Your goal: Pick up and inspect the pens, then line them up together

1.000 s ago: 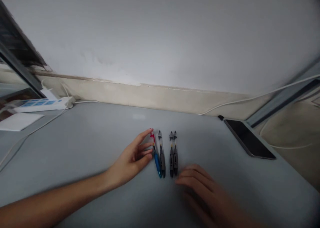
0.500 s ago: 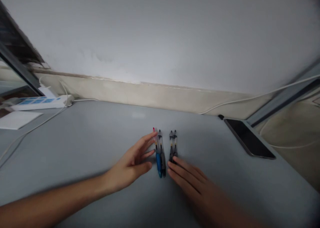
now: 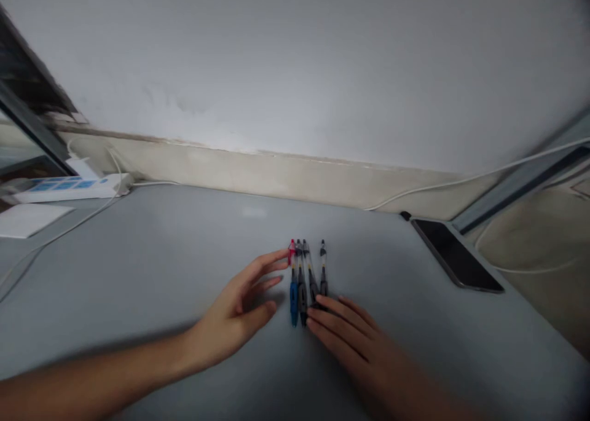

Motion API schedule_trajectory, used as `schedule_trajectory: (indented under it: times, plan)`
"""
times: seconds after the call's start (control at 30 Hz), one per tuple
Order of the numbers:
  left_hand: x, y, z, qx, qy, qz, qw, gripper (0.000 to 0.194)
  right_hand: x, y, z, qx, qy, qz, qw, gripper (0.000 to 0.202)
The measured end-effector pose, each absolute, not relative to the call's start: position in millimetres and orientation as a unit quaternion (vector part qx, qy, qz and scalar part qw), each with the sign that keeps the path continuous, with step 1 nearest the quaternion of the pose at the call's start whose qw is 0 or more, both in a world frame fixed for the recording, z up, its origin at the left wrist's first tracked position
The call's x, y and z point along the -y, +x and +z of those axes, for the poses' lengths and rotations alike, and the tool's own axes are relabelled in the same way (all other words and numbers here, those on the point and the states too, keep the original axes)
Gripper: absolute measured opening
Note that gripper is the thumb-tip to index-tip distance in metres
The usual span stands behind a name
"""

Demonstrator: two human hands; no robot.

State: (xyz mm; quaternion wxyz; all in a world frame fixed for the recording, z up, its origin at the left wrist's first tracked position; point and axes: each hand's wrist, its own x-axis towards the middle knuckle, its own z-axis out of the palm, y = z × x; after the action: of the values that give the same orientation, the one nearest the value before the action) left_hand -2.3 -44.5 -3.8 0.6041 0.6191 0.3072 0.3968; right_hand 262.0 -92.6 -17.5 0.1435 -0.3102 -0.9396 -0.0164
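Observation:
Several pens lie roughly side by side on the grey table [image 3: 184,249]. Leftmost is a pen with a blue grip and a red top [image 3: 294,295]. Against its right side rests a dark-gripped pen [image 3: 302,286]; another dark pen [image 3: 311,273] leans toward it at the top. A further dark pen [image 3: 323,264] lies apart on the right. My left hand [image 3: 244,301], fingers spread, has its index fingertip at the red top. My right hand [image 3: 348,329] is stretched out flat, its fingertips over the lower ends of the two right pens.
A black phone [image 3: 456,255] lies at the right edge of the table. At the far left are a white power strip [image 3: 69,188], a white flat item [image 3: 32,219] and a loose cable [image 3: 87,224]. The wall [image 3: 276,175] borders the back.
The blue-gripped pen and its neighbour have shifted slightly right and straightened. One of the two right pens has moved left, leaving a gap to the other. My left index finger is slightly lower.

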Motion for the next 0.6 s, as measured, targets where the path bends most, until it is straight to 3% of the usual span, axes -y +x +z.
schedule_trajectory:
  times: [0.17, 0.43, 0.6]
  plan:
    - [54.5, -1.2, -2.0, -0.339, 0.635, 0.405, 0.563, 0.049, 91.3, 258.0, -10.7, 0.935, -0.296, -0.025, 0.192, 0.037]
    - [62.4, -0.7, 0.2, -0.365, 0.636, 0.398, 0.552, 0.038, 93.2, 251.1, 6.8, 0.932, -0.26, -0.027, 0.25, 0.042]
    - [68.1, -3.4, 1.6, -0.359, 0.634, 0.405, 0.552, 0.036, 102.3, 268.8, 31.2, 0.953, -0.234, 0.064, 0.182, 0.033]
